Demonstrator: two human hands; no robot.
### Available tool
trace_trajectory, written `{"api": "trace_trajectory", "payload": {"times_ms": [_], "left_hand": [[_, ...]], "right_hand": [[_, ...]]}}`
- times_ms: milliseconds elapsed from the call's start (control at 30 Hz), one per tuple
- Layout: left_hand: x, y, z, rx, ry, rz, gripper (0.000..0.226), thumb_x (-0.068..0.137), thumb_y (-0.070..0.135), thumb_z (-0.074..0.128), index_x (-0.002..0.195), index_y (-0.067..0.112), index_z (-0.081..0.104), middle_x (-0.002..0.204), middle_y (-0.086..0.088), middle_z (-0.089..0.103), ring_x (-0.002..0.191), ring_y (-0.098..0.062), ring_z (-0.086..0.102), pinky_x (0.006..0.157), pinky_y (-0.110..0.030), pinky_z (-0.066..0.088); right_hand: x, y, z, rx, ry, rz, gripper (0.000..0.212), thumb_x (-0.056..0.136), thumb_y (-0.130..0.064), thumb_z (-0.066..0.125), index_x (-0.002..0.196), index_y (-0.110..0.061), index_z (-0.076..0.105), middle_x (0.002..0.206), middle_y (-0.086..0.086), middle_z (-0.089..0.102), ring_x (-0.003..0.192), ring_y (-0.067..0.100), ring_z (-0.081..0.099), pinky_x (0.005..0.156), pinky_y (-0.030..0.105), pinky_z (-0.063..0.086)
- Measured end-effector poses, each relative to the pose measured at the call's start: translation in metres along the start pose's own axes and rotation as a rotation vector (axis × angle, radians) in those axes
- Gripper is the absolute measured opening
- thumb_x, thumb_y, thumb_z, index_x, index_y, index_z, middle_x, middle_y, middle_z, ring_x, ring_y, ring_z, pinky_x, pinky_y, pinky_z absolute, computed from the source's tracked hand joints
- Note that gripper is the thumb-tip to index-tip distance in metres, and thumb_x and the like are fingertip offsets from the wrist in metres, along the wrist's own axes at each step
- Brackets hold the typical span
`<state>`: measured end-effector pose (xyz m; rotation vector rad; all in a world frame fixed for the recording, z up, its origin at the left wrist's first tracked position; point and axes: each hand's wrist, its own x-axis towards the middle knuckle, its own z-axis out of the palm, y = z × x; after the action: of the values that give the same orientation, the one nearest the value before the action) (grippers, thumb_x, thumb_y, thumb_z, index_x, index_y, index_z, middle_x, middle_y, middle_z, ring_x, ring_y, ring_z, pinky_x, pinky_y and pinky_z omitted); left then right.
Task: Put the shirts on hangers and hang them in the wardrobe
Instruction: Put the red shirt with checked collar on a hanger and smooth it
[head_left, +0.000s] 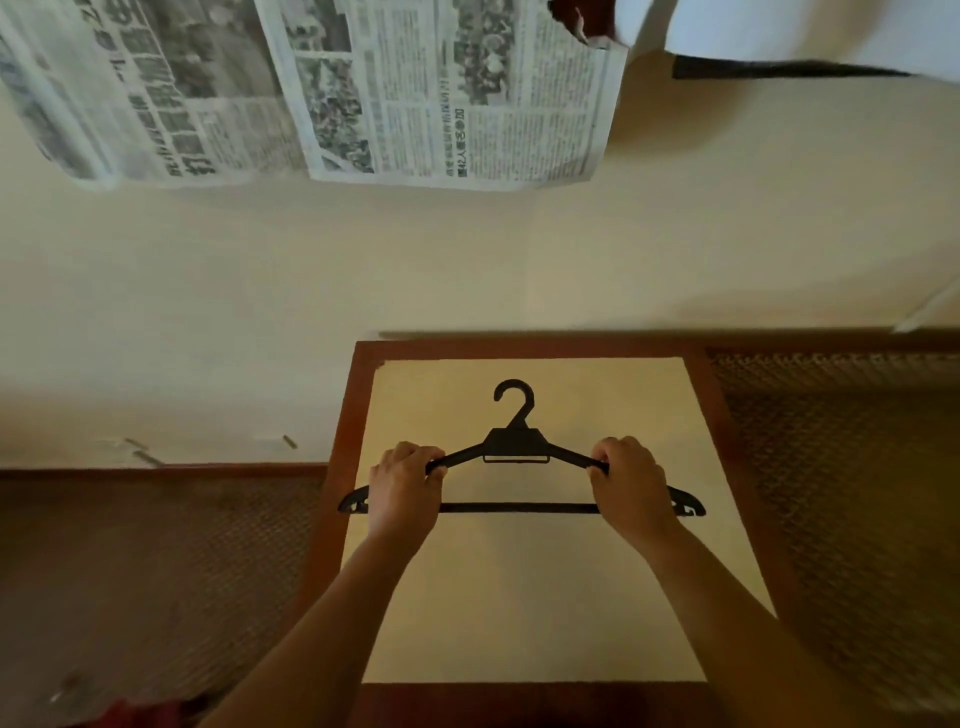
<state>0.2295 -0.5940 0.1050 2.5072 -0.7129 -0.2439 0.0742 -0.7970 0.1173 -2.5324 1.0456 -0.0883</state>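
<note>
**A:** what's the room like?

**B:** cream wall (260, 291), two newspaper sheets (363, 93) stuck up top, brown wood frame (524, 347) with mesh panels (831, 467) either side.

**A:** and the hanger?

**B:** one black plastic hanger (515, 447), hook up, held before the pale middle panel. Left hand (405, 488) and right hand (631, 480) each curled tight round a sloping arm.

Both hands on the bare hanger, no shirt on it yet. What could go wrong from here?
1. The left hand and right hand each grip a sloping shoulder of the black hanger; to pick up a shirt one must let go, and the hanger may tip.
2. No shirt is clearly visible, only a red scrap at the bottom edge, so the reach would probably be blind.
</note>
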Motion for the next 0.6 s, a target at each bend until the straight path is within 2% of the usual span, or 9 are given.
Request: {"api": "trace_trajectory", "payload": {"times_ms": [67, 233, 367, 600], "left_hand": [[0.013, -0.003, 0.003, 0.013, -0.029, 0.027, 0.021, 0.095, 0.024, 0.055, 0.114, 0.021, 0.065, 0.109, 0.004, 0.060, 0.099, -0.014, 0.051, 0.092, -0.033, 0.045], [0.044, -0.002, 0.015, 0.028, -0.090, 0.041, 0.021, 0.096, 0.027, 0.055, 0.115, 0.022, 0.061, 0.110, 0.006, 0.058, 0.102, -0.011, 0.052, 0.095, -0.030, 0.043], [0.069, -0.001, 0.028, 0.056, -0.120, 0.035, 0.018, 0.096, 0.028, 0.054, 0.112, 0.022, 0.060, 0.107, 0.005, 0.058, 0.099, -0.012, 0.051, 0.092, -0.030, 0.044], [0.105, -0.003, 0.048, 0.100, -0.144, -0.003, 0.020, 0.096, 0.027, 0.054, 0.114, 0.022, 0.060, 0.111, 0.002, 0.057, 0.103, -0.014, 0.050, 0.092, -0.029, 0.039]], "right_hand": [[0.007, -0.001, 0.002, -0.008, -0.018, 0.034, 0.010, 0.095, -0.018, 0.052, 0.099, -0.014, 0.060, 0.097, 0.004, 0.056, 0.093, 0.022, 0.056, 0.080, 0.032, 0.044], [0.035, 0.001, 0.004, -0.030, -0.049, 0.075, 0.026, 0.097, -0.018, 0.051, 0.123, -0.015, 0.055, 0.115, 0.006, 0.057, 0.110, 0.024, 0.055, 0.092, 0.034, 0.044], [0.062, 0.008, 0.010, -0.131, -0.104, 0.038, 0.018, 0.099, -0.021, 0.047, 0.112, -0.015, 0.056, 0.109, 0.006, 0.055, 0.103, 0.024, 0.054, 0.083, 0.031, 0.042], [0.109, 0.014, 0.029, -0.181, -0.173, 0.028, 0.020, 0.098, -0.024, 0.048, 0.113, -0.013, 0.056, 0.111, 0.008, 0.054, 0.105, 0.027, 0.051, 0.085, 0.035, 0.042]]}}
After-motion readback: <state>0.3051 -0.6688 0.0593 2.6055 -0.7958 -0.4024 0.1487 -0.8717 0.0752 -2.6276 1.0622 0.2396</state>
